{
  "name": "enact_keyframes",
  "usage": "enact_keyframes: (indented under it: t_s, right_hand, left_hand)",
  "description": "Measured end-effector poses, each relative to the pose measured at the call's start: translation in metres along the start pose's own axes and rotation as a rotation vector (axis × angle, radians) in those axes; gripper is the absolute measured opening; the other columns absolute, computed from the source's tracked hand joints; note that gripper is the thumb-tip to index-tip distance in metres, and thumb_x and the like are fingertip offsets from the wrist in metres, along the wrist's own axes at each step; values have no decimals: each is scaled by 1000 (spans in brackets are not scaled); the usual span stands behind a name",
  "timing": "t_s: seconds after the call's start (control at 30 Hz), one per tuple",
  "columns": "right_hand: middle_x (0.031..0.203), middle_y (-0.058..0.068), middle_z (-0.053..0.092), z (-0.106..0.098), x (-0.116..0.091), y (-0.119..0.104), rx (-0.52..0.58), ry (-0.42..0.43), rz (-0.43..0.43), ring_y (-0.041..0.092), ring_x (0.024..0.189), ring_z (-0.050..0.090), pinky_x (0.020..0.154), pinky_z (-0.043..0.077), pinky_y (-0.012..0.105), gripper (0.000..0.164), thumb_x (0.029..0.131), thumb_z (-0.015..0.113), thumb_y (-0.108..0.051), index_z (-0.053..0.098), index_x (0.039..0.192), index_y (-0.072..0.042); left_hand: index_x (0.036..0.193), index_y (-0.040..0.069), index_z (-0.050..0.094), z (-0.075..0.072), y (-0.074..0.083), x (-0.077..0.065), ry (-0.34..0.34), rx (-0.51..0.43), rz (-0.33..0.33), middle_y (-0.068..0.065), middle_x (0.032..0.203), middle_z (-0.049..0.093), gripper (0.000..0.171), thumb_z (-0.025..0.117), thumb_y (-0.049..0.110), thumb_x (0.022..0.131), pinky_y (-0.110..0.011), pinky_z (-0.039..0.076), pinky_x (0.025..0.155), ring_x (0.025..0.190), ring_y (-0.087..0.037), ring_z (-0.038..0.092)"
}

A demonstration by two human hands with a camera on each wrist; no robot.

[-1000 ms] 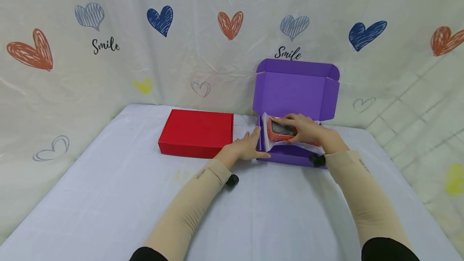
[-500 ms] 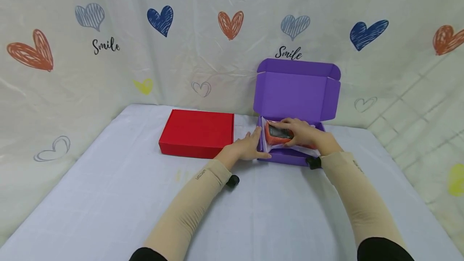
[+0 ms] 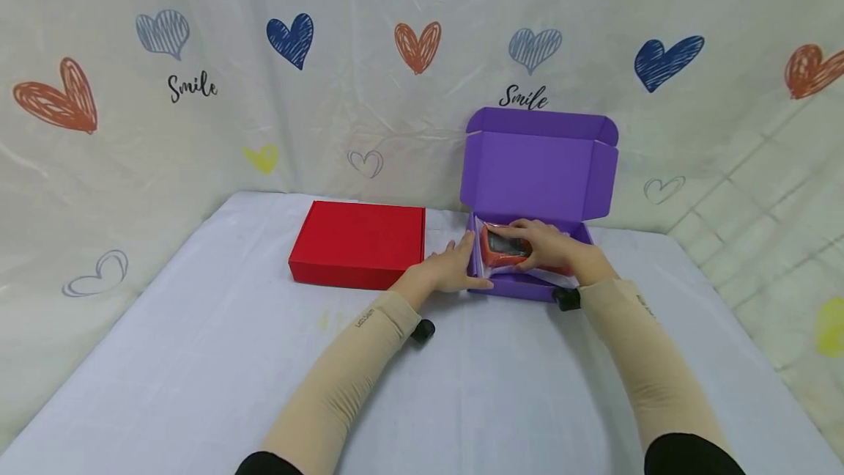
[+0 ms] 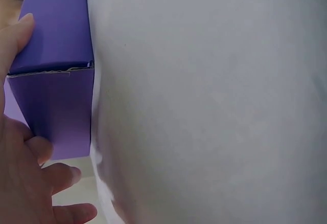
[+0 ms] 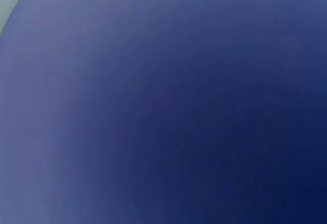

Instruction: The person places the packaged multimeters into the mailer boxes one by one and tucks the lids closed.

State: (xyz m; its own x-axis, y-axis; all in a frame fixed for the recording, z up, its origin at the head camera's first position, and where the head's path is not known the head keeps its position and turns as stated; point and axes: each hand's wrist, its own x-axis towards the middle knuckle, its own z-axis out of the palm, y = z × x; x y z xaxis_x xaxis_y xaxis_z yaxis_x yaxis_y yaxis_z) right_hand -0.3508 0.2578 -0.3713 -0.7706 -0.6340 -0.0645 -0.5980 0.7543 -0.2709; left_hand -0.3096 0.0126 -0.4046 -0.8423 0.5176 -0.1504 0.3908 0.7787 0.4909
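Note:
An orange device with a dark screen (image 3: pixel 496 251), wrapped in clear plastic, lies low inside the purple box (image 3: pixel 517 288). My right hand (image 3: pixel 552 246) reaches in from the right and holds the device, thumb on its near side and fingers over its far side. At the box's front left corner is my left hand (image 3: pixel 448 268), its fingers spread along the left wall and its thumb on the front wall. The left wrist view shows that corner of the cardboard box (image 4: pixel 51 35) with the thumb against it. Only a blurred purple surface (image 5: pixel 163 101) fills the right wrist view.
The purple lid (image 3: pixel 537 173) stands upright behind the box, near the printed backdrop. A red box (image 3: pixel 363 240) with its lid down sits to the left, close to my left hand. Both boxes stand on a white tablecloth (image 3: pixel 461 387).
My right hand has moved a little left and down with the orange device, which now sits lower in the purple box. My left hand has stayed at the corner.

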Motion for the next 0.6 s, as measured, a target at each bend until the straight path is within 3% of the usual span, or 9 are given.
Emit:
enact_keyframes:
  t_s: [0.3,0.6]
  right_hand:
    - [145,27,47,5,0,-1,54,-23,44,45,125,48,102,40,67,86,85,86,-18,41,158,-15]
    - [147,26,45,7,5,-5,82,-42,76,43,126,46,103,40,65,88,86,86,-21,37,160,-18]
  left_hand:
    - [165,10,-3,1,1,-1,3,-12,7,-6,173,2,112,68,59,93,-62,19,119,156,-36,10]
    - [166,10,4,-6,3,-5,13,82,-19,-5,172,13,111,69,61,91,-61,14,121,156,-36,11]
